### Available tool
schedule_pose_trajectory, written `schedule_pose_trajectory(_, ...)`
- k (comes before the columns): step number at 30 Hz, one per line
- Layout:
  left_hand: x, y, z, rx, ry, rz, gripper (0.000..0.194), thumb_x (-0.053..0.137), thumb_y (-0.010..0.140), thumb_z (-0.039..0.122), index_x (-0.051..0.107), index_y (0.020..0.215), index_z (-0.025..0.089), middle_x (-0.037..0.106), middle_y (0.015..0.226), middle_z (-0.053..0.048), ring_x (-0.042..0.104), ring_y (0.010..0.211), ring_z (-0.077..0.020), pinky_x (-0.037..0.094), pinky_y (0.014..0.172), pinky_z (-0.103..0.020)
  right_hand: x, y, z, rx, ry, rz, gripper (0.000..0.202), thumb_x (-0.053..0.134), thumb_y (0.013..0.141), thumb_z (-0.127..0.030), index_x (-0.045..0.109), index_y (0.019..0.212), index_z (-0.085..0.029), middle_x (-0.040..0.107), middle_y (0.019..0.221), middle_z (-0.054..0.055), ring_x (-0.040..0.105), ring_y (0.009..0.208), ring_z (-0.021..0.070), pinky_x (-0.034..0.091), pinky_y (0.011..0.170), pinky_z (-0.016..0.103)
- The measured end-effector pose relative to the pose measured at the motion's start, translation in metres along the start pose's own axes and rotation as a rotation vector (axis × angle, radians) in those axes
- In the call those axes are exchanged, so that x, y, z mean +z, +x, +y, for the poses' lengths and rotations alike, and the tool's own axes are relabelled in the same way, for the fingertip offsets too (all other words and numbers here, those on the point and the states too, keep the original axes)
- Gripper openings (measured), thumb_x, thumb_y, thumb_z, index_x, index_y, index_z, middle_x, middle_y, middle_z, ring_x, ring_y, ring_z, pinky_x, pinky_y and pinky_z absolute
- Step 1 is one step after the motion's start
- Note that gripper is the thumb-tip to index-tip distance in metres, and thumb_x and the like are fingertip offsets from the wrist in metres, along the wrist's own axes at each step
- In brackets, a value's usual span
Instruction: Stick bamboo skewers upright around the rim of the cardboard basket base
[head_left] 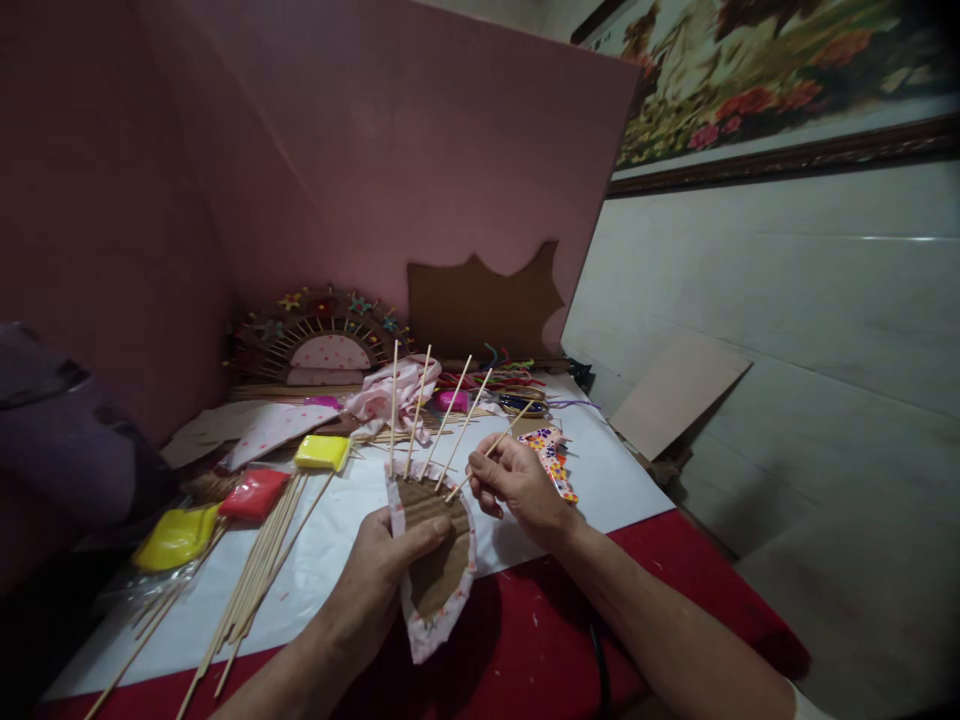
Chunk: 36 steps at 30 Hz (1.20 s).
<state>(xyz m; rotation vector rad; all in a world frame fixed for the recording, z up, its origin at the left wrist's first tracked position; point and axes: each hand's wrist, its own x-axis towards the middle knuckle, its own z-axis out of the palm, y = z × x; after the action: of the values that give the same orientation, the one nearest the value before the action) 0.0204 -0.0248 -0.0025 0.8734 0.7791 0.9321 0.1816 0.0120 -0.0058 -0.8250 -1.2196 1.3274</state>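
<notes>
1. Four thin sticks [449,410] fan out from the top of a cardboard piece [435,590], which is in the left hand [379,562]: thumb flat across its face, other fingers hidden behind.
2. The right hand [521,492] pinches a fifth stick [516,420] between thumb and fingers. Its lower end meets the cardboard just beyond the left thumb; I cannot tell whether it is inserted or only touching.
3. Likely trouble: pushing at a slant could make the tip skid off or poke through the face towards the left thumb.
4. Pressing hard could crease the cardboard, and a tilt of the left hand might loosen the standing sticks.
5. The cardboard is a brown half-round with faint ridges, its curve facing the right hand. Pale pink patterned cloth [471,545] wraps its rim, looking puckered at the end below the left thumb.
</notes>
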Motion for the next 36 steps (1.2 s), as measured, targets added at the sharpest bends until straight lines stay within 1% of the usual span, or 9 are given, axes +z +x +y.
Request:
schedule_pose_trajectory(5, 0.0009, 0.0007, 0.0004, -0.010, 0.007, 0.034, 0.018, 0.068, 0.066, 0.020, 0.067, 0.081, 0.009, 0.071, 0.070, -0.010, 0.062, 0.059, -0.0168, 0.047, 0.058, -0.025, -0.0002, 0.0005, 0.0004, -0.001, -0.002, -0.001, 0.026, 0.061, 0.073, -0.036, 0.043, 0.074, -0.018, 0.054, 0.052, -0.006, 0.039, 0.032, 0.0042, 0.028, 0.030, 0.015)
schedule_pose_trajectory(10, -0.0001, 0.0012, -0.0001, 0.009, 0.000, 0.030, 0.018, 0.068, 0.065, 0.020, 0.068, 0.080, 0.009, 0.071, 0.071, -0.010, 0.063, 0.060, -0.0174, 0.047, 0.058, -0.025, -0.0001, 0.0005, 0.0003, -0.003, 0.004, 0.000, 0.026, 0.062, 0.073, -0.035, 0.042, 0.074, -0.018, 0.054, 0.052, -0.006, 0.039, 0.032, 0.0042, 0.028, 0.030, 0.015)
schedule_pose_trajectory(16, -0.0003, 0.0023, -0.0005, -0.006, 0.006, 0.040, 0.022, 0.069, 0.064, 0.021, 0.068, 0.082, 0.009, 0.071, 0.071, -0.011, 0.063, 0.060, -0.0184, 0.047, 0.058, -0.026, -0.0001, 0.0004, 0.0002, -0.003, -0.009, 0.000, 0.026, 0.061, 0.073, -0.035, 0.043, 0.073, -0.018, 0.053, 0.051, -0.006, 0.039, 0.032, 0.0043, 0.028, 0.030, 0.016)
schedule_pose_trajectory(28, 0.0001, 0.0003, -0.0013, 0.014, -0.011, 0.011, 0.019, 0.068, 0.066, 0.019, 0.068, 0.082, 0.009, 0.071, 0.071, -0.010, 0.063, 0.060, -0.0173, 0.047, 0.059, -0.025, 0.0000, 0.0001, 0.0001, -0.006, -0.012, 0.001, 0.027, 0.062, 0.072, -0.036, 0.042, 0.074, -0.018, 0.054, 0.051, -0.006, 0.039, 0.032, 0.0043, 0.028, 0.031, 0.016)
schedule_pose_trajectory(36, 0.0004, 0.0019, -0.0005, -0.011, -0.004, 0.027, 0.018, 0.068, 0.066, 0.020, 0.068, 0.080, 0.009, 0.071, 0.070, -0.010, 0.062, 0.059, -0.0167, 0.047, 0.057, -0.024, -0.0004, 0.0000, 0.0005, -0.004, -0.012, 0.001, 0.026, 0.062, 0.073, -0.036, 0.043, 0.074, -0.018, 0.054, 0.052, -0.006, 0.039, 0.032, 0.0044, 0.028, 0.031, 0.016)
